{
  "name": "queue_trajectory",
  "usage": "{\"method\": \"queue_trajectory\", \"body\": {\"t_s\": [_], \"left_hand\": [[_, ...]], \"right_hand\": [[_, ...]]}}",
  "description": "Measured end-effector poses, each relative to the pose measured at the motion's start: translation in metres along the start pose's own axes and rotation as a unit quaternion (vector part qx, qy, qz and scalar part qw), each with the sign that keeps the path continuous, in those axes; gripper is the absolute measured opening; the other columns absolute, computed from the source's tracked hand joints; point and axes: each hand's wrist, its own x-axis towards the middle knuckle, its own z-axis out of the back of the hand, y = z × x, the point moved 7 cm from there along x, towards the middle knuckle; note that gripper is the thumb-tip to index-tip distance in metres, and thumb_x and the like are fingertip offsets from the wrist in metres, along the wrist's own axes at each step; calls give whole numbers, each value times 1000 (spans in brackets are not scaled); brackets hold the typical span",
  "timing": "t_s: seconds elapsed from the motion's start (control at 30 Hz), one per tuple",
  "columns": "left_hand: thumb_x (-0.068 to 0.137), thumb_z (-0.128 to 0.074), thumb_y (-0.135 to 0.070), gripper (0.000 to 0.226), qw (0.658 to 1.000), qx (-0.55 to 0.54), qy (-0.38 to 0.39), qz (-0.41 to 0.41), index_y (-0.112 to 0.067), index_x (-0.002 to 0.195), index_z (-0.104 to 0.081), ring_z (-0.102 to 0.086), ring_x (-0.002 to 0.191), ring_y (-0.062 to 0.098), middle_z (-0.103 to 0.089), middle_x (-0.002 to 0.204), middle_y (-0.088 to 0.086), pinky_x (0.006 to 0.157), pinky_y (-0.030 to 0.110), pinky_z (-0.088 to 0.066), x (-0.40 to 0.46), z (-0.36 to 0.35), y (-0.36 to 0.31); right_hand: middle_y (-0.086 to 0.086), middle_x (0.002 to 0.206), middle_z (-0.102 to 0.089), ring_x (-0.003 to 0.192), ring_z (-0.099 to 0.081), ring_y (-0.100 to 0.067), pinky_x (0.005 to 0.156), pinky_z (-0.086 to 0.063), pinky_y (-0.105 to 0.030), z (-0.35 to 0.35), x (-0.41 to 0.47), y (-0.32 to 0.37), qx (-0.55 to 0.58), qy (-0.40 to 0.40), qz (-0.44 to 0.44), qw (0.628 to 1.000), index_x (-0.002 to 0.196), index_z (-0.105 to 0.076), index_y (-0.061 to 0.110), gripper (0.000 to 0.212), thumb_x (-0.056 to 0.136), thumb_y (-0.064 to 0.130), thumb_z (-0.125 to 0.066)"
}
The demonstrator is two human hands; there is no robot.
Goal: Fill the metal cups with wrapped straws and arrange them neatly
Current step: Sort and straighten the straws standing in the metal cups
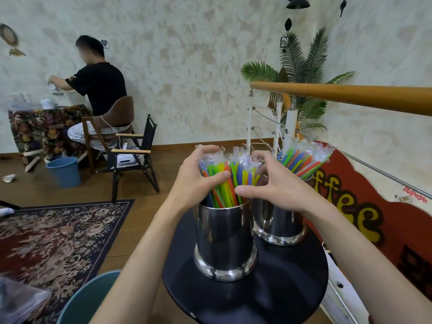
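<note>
On a round black desk [245, 300], both hands, left [198, 181] and right [278, 185], curl around a bundle of bright, plastic-wrapped straws [228, 176] standing in the nearer shiny metal cup [224, 242], with a second straw-filled metal cup [278, 223] touching it at two o'clock.

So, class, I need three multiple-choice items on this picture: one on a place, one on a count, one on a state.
1. Where do the metal cups stand?
A. on the rug
B. on the round black table
C. on a chair

2. How many metal cups show?
A. two
B. three
C. four

3. What are the hands doing?
A. hanging idle
B. lifting a cup
C. gathering straws

Key: B, both cups, near cup and far cup, sit on the black table; A, only two show; C, left hand and right hand curl round the straws.
</note>
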Motion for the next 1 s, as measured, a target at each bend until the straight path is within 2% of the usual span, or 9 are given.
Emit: {"method": "queue_trajectory", "body": {"t_s": [0.13, 0.27, 0.37, 0.57, 0.67, 0.77, 0.83, 0.9, 1.0], "left_hand": [[84, -81, -12, 57, 1000, 2, -5, -8, -22, 134, -55, -63, 115, 10, -59, 128, -8, 96, 38, -56, 1, -1, 0], [86, -79, -11, 57, 1000, 4, -4, -11, -24, 135, -54, -61, 117, 9, -56, 127, -16, 97, 37, -57, 1, 0, 2], [87, -78, -10, 55, 1000, 6, -6, -12, -26, 134, -53, -62, 116, 7, -55, 124, -20, 96, 37, -57, 1, 2, 2], [88, -72, -8, 60, 1000, -1, 13, -12, -25, 141, -50, -59, 123, 13, -52, 137, -4, 100, 43, -55, 1, -2, 4], [82, -69, -28, 69, 999, 18, 37, -20, -32, 146, -45, -50, 129, 8, -44, 140, -6, 107, 40, -49, -1, -8, 3], [77, -74, -52, 79, 998, 41, 40, -21, -38, 148, -42, -43, 134, 2, -40, 142, -10, 113, 32, -41, -1, -14, 4], [73, -78, -56, 85, 998, 54, 29, -21, -37, 147, -43, -46, 129, -2, -45, 139, -12, 111, 29, -41, 1, -15, 5], [73, -80, -50, 81, 998, 47, 22, -23, -33, 145, -48, -55, 121, 0, -54, 134, -12, 108, 33, -47, 4, -13, 6], [77, -79, -37, 70, 999, 27, 22, -36, -27, 141, -53, -63, 116, 10, -61, 131, -6, 102, 43, -52, 7, -9, 7]], "right_hand": [[8, 107, -58, 98, -59, -1, 72, -41, -14, 1, 3, -5, 45, -43, -14, 998, 157, -21, 25, 92, 86, 46, -76], [4, 108, -69, 101, -67, -14, 86, -55, -31, -1, 4, 0, 35, -50, 18, 998, 128, -58, 21, 37, 95, 34, -68], [-1, 106, -72, 98, -67, -17, 89, -55, -39, -2, 4, 3, 46, -50, 27, 997, 118, -64, 21, 21, 99, 30, -63], [-4, 109, -72, 102, -69, -21, 89, -57, -41, -5, 4, 1, 88, -59, 25, 994, 117, -64, 16, 23, 98, 29, -64], [-2, 101, -74, 94, -69, -17, 84, -57, -37, -5, 4, 2, 96, -86, 32, 991, 109, -67, 17, 22, 93, 33, -71], [15, 75, -66, 69, -60, -2, 58, -42, -13, -6, 1, 9, 51, -123, 59, 989, 86, -60, 24, 23, 86, 40, -77], [18, 64, -59, 57, -53, 0, 52, -37, -13, -11, 0, 11, 48, -120, 69, 989, 80, -55, 27, 29, 81, 39, -81], [16, 71, -61, 61, -54, 4, 56, -38, -12, -14, -1, 11, 57, -86, 63, 993, 93, -58, 27, 34, 76, 41, -85], [11, 113, -61, 93, -59, 5, 75, -44, -15, -14, 0, 0, 78, -23, 27, 996, 121, -51, 28, 67, 69, 48, -89]]}}
